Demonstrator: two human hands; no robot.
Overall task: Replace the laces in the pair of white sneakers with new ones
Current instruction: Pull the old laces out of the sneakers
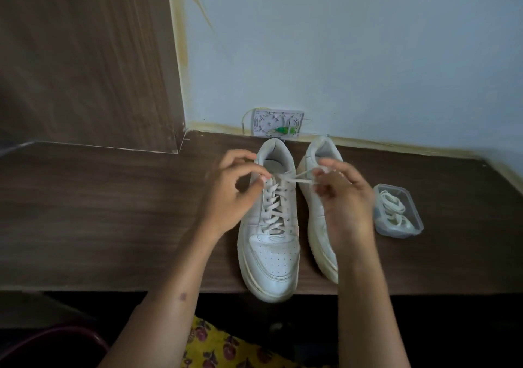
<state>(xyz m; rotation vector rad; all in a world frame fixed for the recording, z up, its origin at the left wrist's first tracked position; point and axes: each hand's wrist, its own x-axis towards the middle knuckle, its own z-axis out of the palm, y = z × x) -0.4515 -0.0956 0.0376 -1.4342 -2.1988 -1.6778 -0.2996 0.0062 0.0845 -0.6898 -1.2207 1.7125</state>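
Head view: lace ends were held over the left sneaker (pixel 268 243) on the wooden table (pixel 113 212).

One lace (pixel 300 180) end was pinched by the left hand (pixel 229 195), the other by the right hand (pixel 345 198). The right sneaker (pixel 314 203) was placed just beside it, and spare laces (pixel 394 206) were kept in a plastic box (pixel 416 220) nearby.

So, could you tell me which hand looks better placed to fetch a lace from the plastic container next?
Probably the right hand: the plastic container lies just to its right on the table. The left hand is beyond both sneakers, at the laced sneaker, so it would have to cross them.
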